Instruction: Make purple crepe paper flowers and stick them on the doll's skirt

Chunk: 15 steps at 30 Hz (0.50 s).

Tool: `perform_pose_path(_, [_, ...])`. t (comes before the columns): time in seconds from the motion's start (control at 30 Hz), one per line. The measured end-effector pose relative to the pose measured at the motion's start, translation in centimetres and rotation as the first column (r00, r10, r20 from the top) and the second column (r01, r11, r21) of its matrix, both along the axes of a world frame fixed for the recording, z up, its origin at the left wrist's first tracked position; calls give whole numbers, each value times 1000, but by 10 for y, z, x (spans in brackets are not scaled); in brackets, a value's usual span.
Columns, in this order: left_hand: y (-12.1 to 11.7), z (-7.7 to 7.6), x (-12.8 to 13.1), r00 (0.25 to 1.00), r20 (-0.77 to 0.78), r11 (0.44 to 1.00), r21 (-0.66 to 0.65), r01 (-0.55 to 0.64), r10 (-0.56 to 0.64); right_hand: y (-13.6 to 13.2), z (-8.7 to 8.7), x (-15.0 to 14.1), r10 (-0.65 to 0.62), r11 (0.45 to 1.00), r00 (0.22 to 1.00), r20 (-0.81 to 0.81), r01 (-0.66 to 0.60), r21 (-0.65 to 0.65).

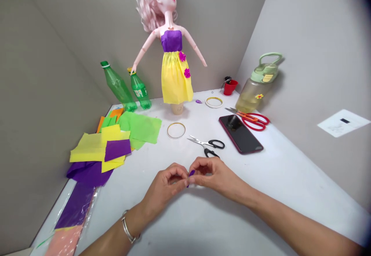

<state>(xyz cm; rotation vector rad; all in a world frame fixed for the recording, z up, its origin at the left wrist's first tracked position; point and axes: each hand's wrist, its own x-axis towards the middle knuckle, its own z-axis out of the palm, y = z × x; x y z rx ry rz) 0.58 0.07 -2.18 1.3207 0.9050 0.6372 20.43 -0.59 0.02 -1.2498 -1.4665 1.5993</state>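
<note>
My left hand [166, 184] and my right hand [213, 174] meet over the white table [290, 178], near its front. Both pinch a small purple scrap of paper [191, 173] between their fingertips. Just beyond the hands lie black-handled scissors [207, 144]. A doll [171, 39] in a purple and yellow paper dress stands at the back of the table. Sheets of yellow, purple and green crepe paper [111, 144] are piled to the left.
Two green plastic bottles [127, 87] lean by the back wall. A gold ring [176, 130], a tape roll [214, 102], a dark phone [240, 133], red scissors [252, 118], a red cup [230, 87] and a water jug [256, 87] lie around.
</note>
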Motion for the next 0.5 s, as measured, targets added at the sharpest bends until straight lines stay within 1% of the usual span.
perform_pose_path(0.13, [-1,-1,1,1000,-20,999,50,-9,10,1,-4,-1,-39,999,999,-36,39,12])
perform_pose_path(0.33, [0,0,2,1000,-19,997,72,-10,11,4,3,7,-83,996,994,-74,86,34])
perform_pose_path(0.4, [0,0,2,1000,-17,997,69,-20,21,5,0,8,-60,997,996,-63,63,45])
perform_pose_path(0.5, [0,0,2,1000,-20,998,64,-21,23,4,-8,6,-10,1000,998,-62,11,29])
